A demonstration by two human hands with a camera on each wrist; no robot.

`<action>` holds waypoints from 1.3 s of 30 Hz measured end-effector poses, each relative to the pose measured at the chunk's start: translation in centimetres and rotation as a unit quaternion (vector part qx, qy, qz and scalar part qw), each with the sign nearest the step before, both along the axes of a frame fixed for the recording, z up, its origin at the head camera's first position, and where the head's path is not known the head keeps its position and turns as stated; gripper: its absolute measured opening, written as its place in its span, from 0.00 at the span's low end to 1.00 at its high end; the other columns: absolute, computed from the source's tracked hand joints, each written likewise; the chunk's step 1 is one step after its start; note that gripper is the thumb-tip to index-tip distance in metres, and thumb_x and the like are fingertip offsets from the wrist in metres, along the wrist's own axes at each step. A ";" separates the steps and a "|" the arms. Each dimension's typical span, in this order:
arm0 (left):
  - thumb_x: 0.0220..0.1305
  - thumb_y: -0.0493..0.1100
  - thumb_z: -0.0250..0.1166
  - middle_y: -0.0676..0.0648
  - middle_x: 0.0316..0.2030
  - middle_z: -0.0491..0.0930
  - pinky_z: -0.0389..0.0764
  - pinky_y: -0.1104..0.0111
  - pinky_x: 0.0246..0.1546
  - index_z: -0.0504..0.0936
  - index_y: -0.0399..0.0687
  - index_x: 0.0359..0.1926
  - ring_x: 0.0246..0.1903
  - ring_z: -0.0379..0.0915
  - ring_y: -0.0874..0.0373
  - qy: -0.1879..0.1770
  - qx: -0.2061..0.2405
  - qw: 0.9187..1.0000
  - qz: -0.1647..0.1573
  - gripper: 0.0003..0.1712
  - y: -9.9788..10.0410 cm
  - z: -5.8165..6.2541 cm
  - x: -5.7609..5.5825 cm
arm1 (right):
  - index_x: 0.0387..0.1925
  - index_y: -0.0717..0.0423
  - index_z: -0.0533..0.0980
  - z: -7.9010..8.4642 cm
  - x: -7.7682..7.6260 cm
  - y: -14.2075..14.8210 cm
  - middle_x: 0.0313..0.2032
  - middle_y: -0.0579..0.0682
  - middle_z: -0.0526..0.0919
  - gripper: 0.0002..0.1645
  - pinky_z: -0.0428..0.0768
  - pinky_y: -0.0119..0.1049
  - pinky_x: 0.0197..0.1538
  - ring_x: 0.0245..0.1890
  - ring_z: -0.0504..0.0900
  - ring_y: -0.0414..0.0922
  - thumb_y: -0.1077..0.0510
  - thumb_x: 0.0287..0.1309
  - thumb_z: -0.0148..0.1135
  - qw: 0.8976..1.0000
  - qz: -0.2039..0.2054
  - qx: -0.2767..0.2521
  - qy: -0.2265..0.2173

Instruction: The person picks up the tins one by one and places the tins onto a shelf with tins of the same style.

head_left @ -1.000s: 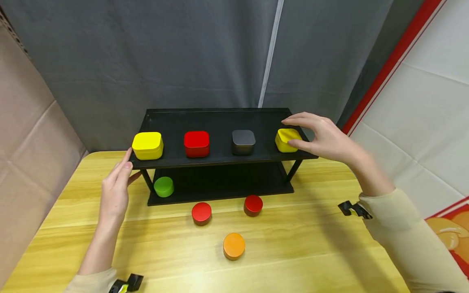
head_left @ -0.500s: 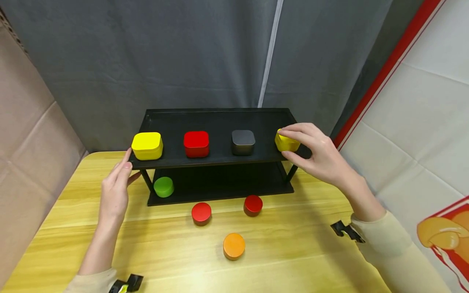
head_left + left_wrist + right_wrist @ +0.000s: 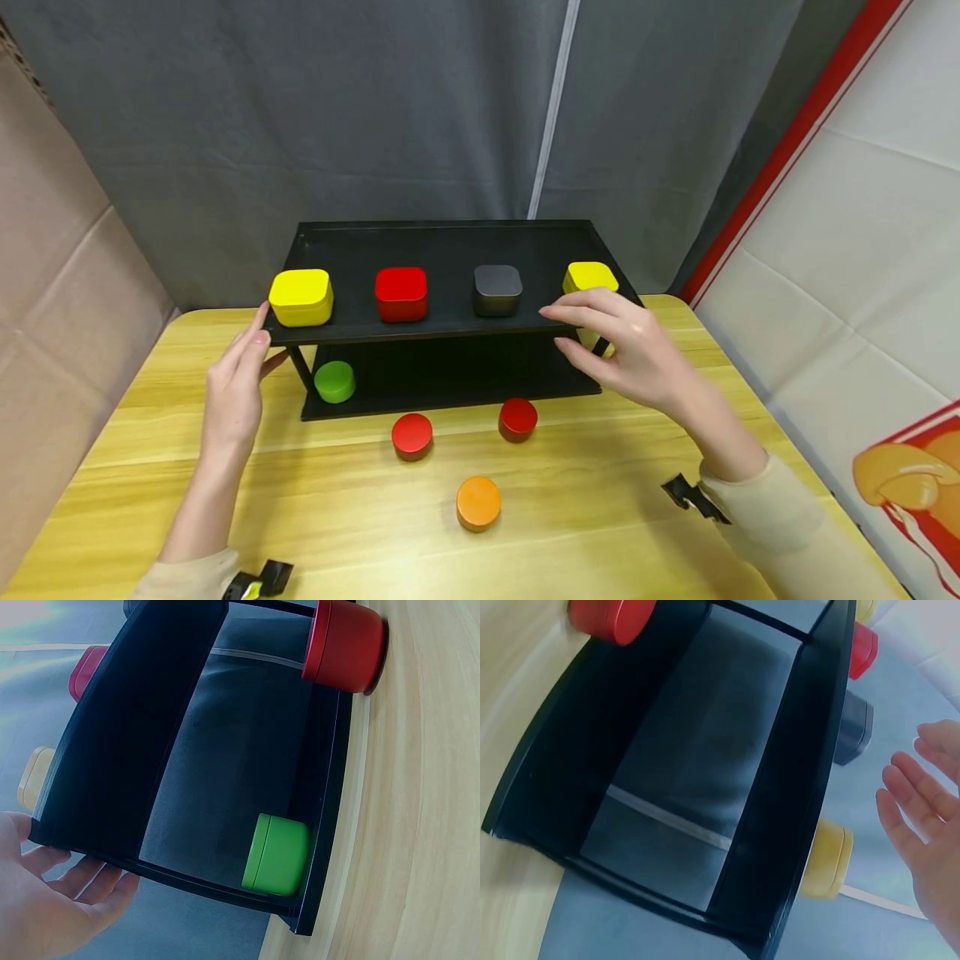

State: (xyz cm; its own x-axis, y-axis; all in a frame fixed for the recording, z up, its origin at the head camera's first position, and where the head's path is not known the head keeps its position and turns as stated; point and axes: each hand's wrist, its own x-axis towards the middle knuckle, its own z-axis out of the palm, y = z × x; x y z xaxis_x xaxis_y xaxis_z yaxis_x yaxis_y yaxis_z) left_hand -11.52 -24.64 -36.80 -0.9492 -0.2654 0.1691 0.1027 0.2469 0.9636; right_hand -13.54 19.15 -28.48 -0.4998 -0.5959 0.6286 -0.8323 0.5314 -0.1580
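A black two-tier rack (image 3: 442, 246) stands on the wooden table. My left hand (image 3: 236, 400) grips the left front corner of its top shelf, beside a yellow square box (image 3: 302, 297). Along that shelf sit a red box (image 3: 401, 293), a dark grey box (image 3: 497, 290) and a second yellow box (image 3: 590, 275) at the right end. My right hand (image 3: 630, 350) hovers in front of this last box, partly covering it in the head view. Its fingers are loosely bent with nothing between them; the right wrist view shows them apart from the yellow box (image 3: 827, 859).
A green round tin (image 3: 334, 382) sits at the left end of the lower shelf. Before the rack, two red round tins (image 3: 412, 436) and an orange one (image 3: 478, 502) stand on the table (image 3: 360, 533). A grey curtain (image 3: 420, 108) hangs behind.
My right hand first closed in around the right-hand yellow box, then came away from it, down and toward me. The box stays in its place. My left hand has kept still.
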 end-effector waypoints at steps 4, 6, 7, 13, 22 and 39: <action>0.83 0.54 0.45 0.57 0.80 0.59 0.79 0.88 0.54 0.65 0.57 0.76 0.75 0.61 0.63 0.001 -0.003 1.000 -0.002 0.27 -0.1 0.0 0.0 | 0.56 0.50 0.84 -0.4 0.2 -0.6 0.51 0.49 0.87 0.26 0.75 0.17 0.32 0.48 0.83 0.44 0.65 0.54 0.75 1.000 0.010 0.006 -0.010; 0.83 0.55 0.45 0.57 0.80 0.59 0.79 0.88 0.55 0.64 0.57 0.77 0.75 0.61 0.63 0.002 -0.003 1.000 -0.002 0.27 -0.1 -0.1 -0.1 | 0.56 0.50 0.84 -0.6 0.3 -1.0 0.51 0.48 0.87 0.26 0.78 0.16 0.36 0.49 0.83 0.43 0.64 0.54 0.76 1.000 0.017 0.010 -0.017; 0.83 0.55 0.45 0.56 0.80 0.59 0.79 0.88 0.55 0.64 0.57 0.77 0.75 0.61 0.63 0.003 -0.004 1.000 -0.003 0.27 -0.2 -0.1 -0.1 | 0.56 0.50 0.84 -0.7 0.4 -1.1 0.51 0.48 0.87 0.26 0.80 0.17 0.40 0.49 0.84 0.43 0.64 0.54 0.76 1.000 0.021 0.013 -0.019; 0.83 0.54 0.45 0.55 0.80 0.59 0.79 0.87 0.55 0.64 0.57 0.77 0.75 0.61 0.62 0.006 -0.002 1.000 -0.008 0.27 -0.2 0.0 -0.2 | 0.56 0.49 0.84 -1.4 0.5 -2.5 0.50 0.45 0.87 0.24 0.85 0.23 0.50 0.49 0.85 0.40 0.62 0.56 0.75 0.998 0.054 0.030 -0.030; 0.83 0.54 0.45 0.57 0.80 0.59 0.79 0.88 0.54 0.65 0.57 0.76 0.75 0.61 0.63 0.002 0.000 1.000 -0.002 0.27 -0.1 0.0 -0.2 | 0.57 0.49 0.83 -2.3 0.3 -4.5 0.51 0.46 0.87 0.22 0.87 0.28 0.46 0.49 0.84 0.40 0.58 0.60 0.73 0.993 0.084 0.067 -0.053; 0.82 0.54 0.46 0.52 0.78 0.63 0.79 0.88 0.54 0.65 0.60 0.76 0.72 0.64 0.65 0.006 0.000 1.000 0.000 0.26 -0.2 -0.1 -0.2 | 0.58 0.47 0.83 -4.4 -0.9 -8.4 0.52 0.43 0.86 0.20 0.86 0.27 0.49 0.51 0.83 0.38 0.53 0.66 0.69 0.979 0.091 0.159 -0.093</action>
